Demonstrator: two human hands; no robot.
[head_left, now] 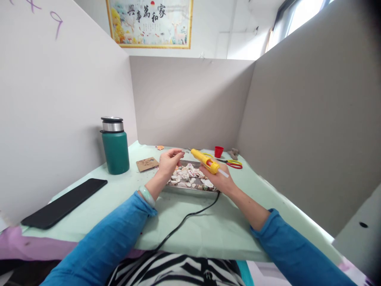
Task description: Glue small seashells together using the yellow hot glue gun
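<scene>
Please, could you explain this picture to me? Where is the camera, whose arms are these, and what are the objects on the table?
The camera sits on a person's head and looks down, so the blue-sleeved arms are that person's own. The right hand holds a yellow glue gun; its black cord runs toward the body. The left hand is pinched above a metal tray of shells; whether it holds something is unclear. On the table are also a green flask, a phone, a red cup and scissors.
</scene>
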